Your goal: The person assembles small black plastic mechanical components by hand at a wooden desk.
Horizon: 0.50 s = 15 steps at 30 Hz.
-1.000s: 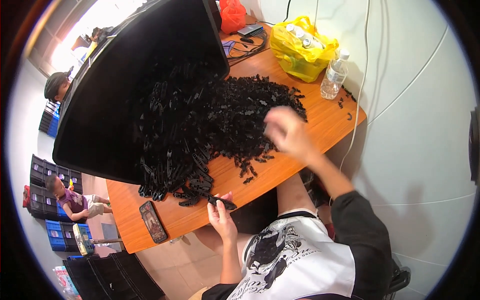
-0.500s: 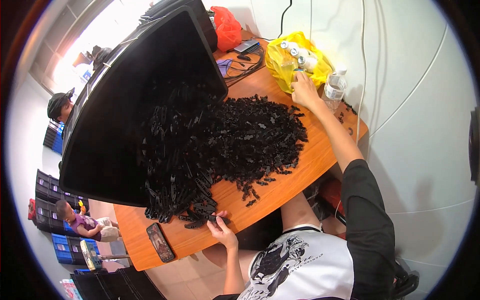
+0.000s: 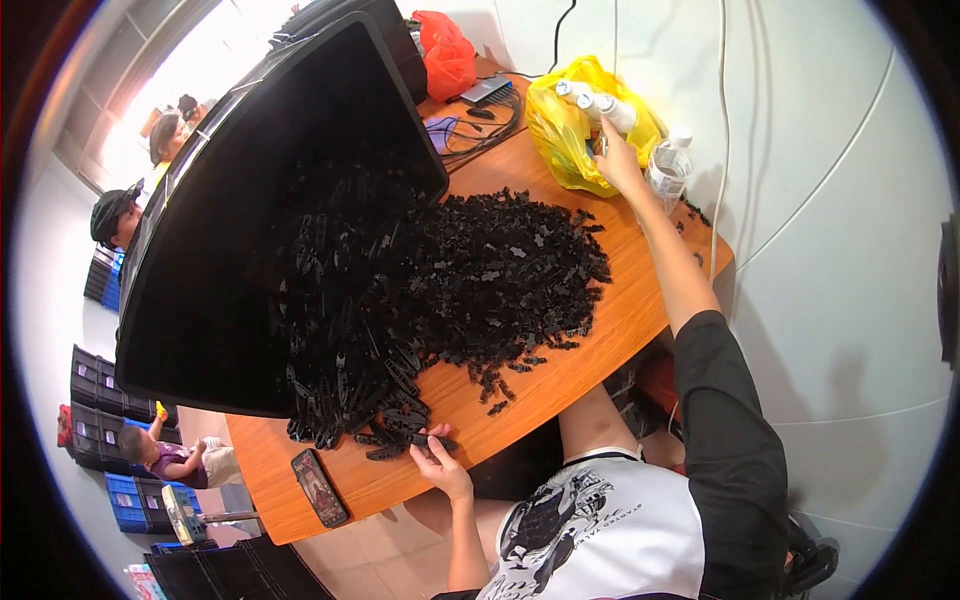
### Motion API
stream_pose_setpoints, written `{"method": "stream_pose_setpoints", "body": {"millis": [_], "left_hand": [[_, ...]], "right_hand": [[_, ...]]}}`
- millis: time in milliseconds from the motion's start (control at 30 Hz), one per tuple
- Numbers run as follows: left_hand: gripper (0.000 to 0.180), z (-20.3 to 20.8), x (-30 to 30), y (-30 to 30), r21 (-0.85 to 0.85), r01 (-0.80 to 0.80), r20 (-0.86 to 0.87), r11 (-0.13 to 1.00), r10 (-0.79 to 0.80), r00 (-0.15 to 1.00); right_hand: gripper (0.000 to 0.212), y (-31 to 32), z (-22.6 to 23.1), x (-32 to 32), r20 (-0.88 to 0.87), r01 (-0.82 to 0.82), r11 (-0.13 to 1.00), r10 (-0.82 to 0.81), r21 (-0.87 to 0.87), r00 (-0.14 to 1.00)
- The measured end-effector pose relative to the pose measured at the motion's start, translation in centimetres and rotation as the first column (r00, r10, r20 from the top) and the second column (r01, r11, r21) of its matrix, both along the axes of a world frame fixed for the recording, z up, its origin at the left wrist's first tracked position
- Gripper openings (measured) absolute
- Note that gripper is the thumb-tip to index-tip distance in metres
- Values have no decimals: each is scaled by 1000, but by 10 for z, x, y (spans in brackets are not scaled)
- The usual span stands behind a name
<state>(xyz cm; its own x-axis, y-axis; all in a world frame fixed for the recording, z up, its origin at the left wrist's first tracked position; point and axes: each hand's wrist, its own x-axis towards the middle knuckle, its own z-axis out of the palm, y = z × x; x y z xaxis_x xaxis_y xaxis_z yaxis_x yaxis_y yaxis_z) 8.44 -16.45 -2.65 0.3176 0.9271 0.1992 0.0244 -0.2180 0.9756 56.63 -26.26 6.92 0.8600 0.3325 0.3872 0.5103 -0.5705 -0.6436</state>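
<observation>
My left hand (image 3: 445, 474) is closed, pinching a black plastic part (image 3: 436, 441) by the table's front edge. Beside it lie longer black plastic clips (image 3: 340, 375), heaped with a large mound of small black plastic pieces (image 3: 505, 270). My right arm is stretched to the far right, where my right hand (image 3: 622, 166) reaches into a yellow plastic bag (image 3: 558, 130). Its fingers are curled at the bag's opening, and what they grip is too small to make out. White bottles (image 3: 600, 103) stick out of the bag just above the fingers.
A large black bin (image 3: 240, 290) lies tipped on the wooden table (image 3: 530, 395), its mouth toward the heap. A phone (image 3: 320, 487) lies near the left front edge. A clear bottle (image 3: 668, 172), cables (image 3: 505, 125) and a red bag (image 3: 446, 55) stand toward the back.
My right hand has shifted upward and deeper into the yellow bag, whose top and bottles have moved a little. My left hand stays on the black part.
</observation>
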Motion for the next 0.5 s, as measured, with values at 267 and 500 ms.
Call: {"method": "stream_pose_setpoints", "body": {"millis": [267, 500], "left_hand": [[22, -2, 1, 0, -21, 2, 11, 1000, -1, 1000], [25, -4, -1, 1, -34, 8, 19, 999, -7, 1000]], "right_hand": [[86, 2, -5, -7, 86, 174, 983, -168, -58, 982], [86, -22, 8, -7, 26, 186, 976, -184, -111, 983]]}}
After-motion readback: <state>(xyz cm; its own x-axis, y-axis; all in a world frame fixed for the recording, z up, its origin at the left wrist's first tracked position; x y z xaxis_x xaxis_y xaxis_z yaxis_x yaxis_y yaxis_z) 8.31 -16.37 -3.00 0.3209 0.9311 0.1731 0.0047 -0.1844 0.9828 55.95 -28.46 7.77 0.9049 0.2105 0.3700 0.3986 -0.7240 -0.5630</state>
